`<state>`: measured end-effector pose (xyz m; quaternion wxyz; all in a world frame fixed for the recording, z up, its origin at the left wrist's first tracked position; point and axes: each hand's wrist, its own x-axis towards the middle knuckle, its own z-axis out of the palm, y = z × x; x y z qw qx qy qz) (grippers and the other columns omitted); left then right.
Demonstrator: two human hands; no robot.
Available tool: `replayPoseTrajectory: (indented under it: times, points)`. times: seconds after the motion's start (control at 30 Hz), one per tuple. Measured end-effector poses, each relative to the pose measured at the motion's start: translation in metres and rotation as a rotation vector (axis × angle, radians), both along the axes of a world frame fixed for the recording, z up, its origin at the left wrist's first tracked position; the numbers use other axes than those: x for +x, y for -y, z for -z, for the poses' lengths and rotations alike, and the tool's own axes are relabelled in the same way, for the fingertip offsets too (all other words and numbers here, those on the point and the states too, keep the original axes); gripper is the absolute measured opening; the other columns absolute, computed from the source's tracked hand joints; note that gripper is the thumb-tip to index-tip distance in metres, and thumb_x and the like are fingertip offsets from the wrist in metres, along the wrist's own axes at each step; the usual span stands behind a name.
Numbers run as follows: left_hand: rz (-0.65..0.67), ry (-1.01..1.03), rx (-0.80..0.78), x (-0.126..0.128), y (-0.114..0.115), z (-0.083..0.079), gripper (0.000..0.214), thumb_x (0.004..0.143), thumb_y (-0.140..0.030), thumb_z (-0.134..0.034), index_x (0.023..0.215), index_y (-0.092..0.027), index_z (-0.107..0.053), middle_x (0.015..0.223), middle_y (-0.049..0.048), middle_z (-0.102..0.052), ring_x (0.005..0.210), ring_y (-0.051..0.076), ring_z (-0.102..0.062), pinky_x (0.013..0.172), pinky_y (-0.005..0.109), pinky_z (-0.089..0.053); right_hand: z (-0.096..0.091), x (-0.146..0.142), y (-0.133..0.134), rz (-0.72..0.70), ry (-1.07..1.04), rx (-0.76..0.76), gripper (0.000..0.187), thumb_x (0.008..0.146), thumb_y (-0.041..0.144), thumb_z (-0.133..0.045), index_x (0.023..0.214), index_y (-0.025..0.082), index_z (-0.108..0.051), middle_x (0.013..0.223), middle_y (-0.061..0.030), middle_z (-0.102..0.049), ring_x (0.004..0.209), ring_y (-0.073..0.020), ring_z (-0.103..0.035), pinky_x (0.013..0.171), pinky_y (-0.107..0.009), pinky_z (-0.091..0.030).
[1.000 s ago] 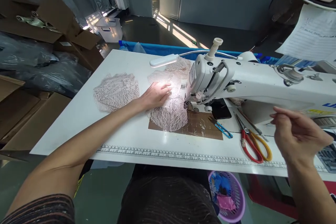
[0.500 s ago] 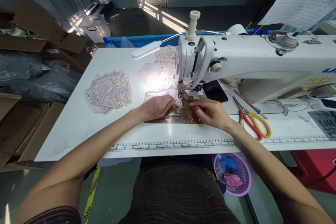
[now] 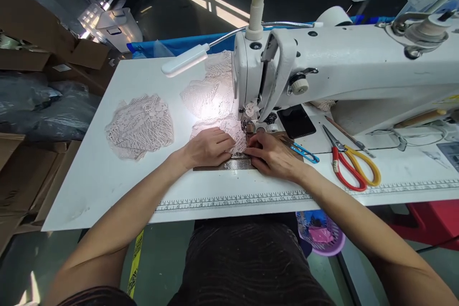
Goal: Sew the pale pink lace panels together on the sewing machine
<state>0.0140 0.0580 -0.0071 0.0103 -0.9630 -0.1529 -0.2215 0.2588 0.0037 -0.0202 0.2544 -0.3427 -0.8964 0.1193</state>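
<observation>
Pale pink lace fabric (image 3: pixel 227 128) lies under the presser foot of a white sewing machine (image 3: pixel 308 57). My left hand (image 3: pixel 211 147) rests on the lace left of the needle, fingers curled together over its near edge. Close in front of the presser foot, my right hand (image 3: pixel 274 155) has thumb and forefinger pinched at the lace's right edge; the fingertips partly hide the contact. Beneath both hands is a shiny brown plate (image 3: pixel 233 164). Blue thread snips (image 3: pixel 304 152) lie just behind my right hand, their tips partly covered.
Another lace stack (image 3: pixel 139 126) sits on the left of the white table. Right of the machine head are a black phone (image 3: pixel 297 122) and red-and-yellow-handled scissors (image 3: pixel 353 160). A lamp (image 3: pixel 184 60) hangs over the lace. Below the table edge stands a purple basket (image 3: pixel 332 244).
My right hand has moved left to the lace edge, uncovering the blue snips. My left hand has flattened somewhat over the lace. The camera view has shifted closer to the machine.
</observation>
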Motion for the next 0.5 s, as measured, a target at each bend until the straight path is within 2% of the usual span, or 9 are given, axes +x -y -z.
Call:
replayPoseTrajectory:
  times: [0.07, 0.17, 0.27, 0.4, 0.5]
  points:
    - [-0.049, 0.025, 0.006, -0.0014, -0.0004, 0.002, 0.011, 0.088, -0.018, -0.052, 0.089, -0.017, -0.063, 0.08, 0.0032, -0.072, 0.068, 0.015, -0.065, 0.063, 0.03, -0.054, 0.0001, -0.0003, 0.0002, -0.001, 0.003, -0.006, 0.033, 0.088, 0.014, -0.053, 0.113, 0.021, -0.073, 0.104, -0.012, -0.055, 0.098, -0.025, -0.053, 0.086, -0.045, -0.053]
    - [-0.083, 0.064, -0.003, 0.0005, 0.0002, 0.0033, 0.011, 0.087, -0.019, -0.053, 0.092, -0.016, -0.063, 0.093, 0.0051, -0.074, 0.078, 0.016, -0.068, 0.069, 0.031, -0.056, 0.0, -0.0013, 0.0005, 0.004, 0.013, -0.005, 0.037, 0.088, 0.013, -0.052, 0.117, 0.024, -0.071, 0.103, -0.0109, -0.055, 0.098, -0.0248, -0.052, 0.086, -0.046, -0.052]
    - [-0.058, 0.031, -0.015, 0.0047, 0.0017, 0.0027, 0.011, 0.085, -0.015, -0.055, 0.094, -0.015, -0.063, 0.106, 0.0076, -0.073, 0.091, 0.019, -0.069, 0.08, 0.034, -0.057, 0.0002, -0.002, 0.0006, 0.013, 0.009, 0.003, 0.034, 0.087, 0.013, -0.053, 0.113, 0.023, -0.073, 0.103, -0.0108, -0.056, 0.097, -0.0247, -0.052, 0.085, -0.045, -0.052]
    - [-0.014, -0.021, -0.046, 0.0068, 0.0022, 0.0038, 0.014, 0.087, -0.017, -0.057, 0.1, -0.015, -0.063, 0.111, 0.0089, -0.072, 0.098, 0.02, -0.069, 0.09, 0.039, -0.056, 0.0003, -0.0008, 0.0004, 0.006, -0.006, 0.004, 0.03, 0.086, 0.012, -0.054, 0.106, 0.019, -0.075, 0.105, -0.0127, -0.056, 0.098, -0.0255, -0.053, 0.086, -0.045, -0.052]
    - [0.024, 0.035, -0.022, 0.0061, 0.0015, 0.0067, 0.016, 0.09, -0.017, -0.057, 0.105, -0.018, -0.063, 0.111, 0.0069, -0.072, 0.099, 0.018, -0.069, 0.093, 0.04, -0.056, 0.0009, 0.0017, 0.0, -0.019, -0.048, -0.015, 0.029, 0.085, 0.011, -0.056, 0.105, 0.02, -0.075, 0.107, -0.0127, -0.057, 0.101, -0.0257, -0.054, 0.089, -0.046, -0.052]
